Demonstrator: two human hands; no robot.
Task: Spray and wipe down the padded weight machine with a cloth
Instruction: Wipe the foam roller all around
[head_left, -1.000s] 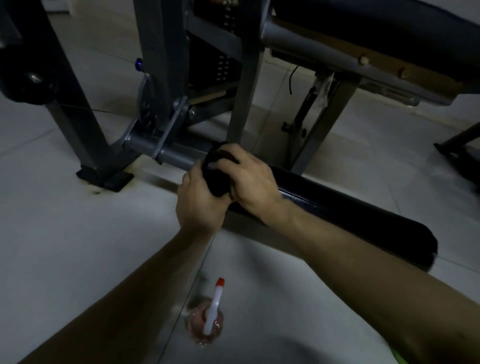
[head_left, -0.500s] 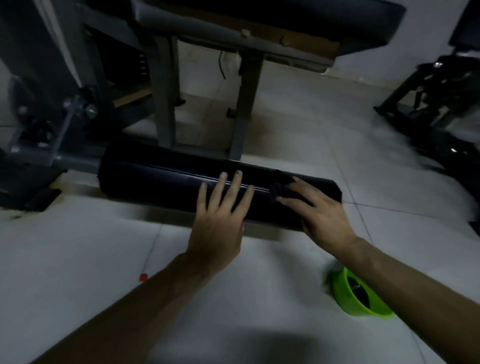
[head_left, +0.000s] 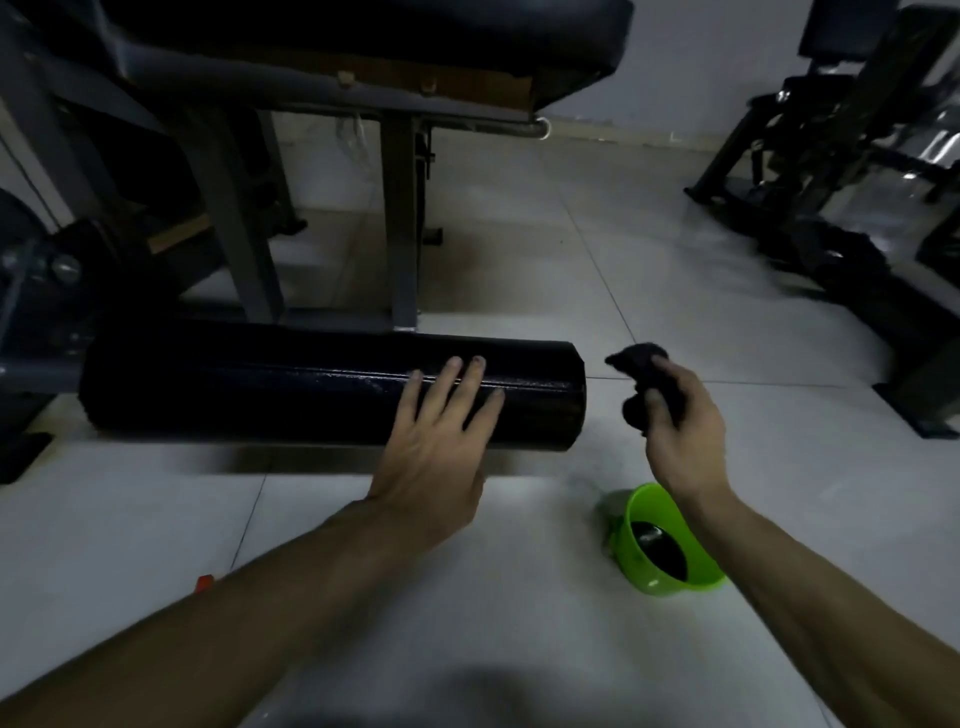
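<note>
Black roller pad (head_left: 332, 384) shows a wet sheen. Left hand (head_left: 436, 447) rests flat on its right end, fingers straight; right hand (head_left: 680, 426) grips the cloth (head_left: 644, 364) just beyond that end. Hazard: the right forearm could tip the green bowl (head_left: 696, 584) nearby.

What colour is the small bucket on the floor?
Bright green bucket, seen in the head view.

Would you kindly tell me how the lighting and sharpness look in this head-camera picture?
Head view: dim overall, so the black cloth in the right hand shows little detail; a thin sheen runs along the roller pad under the left hand; the equipment at far right is smeared; a soft shadow darkens the floor at bottom.
</note>
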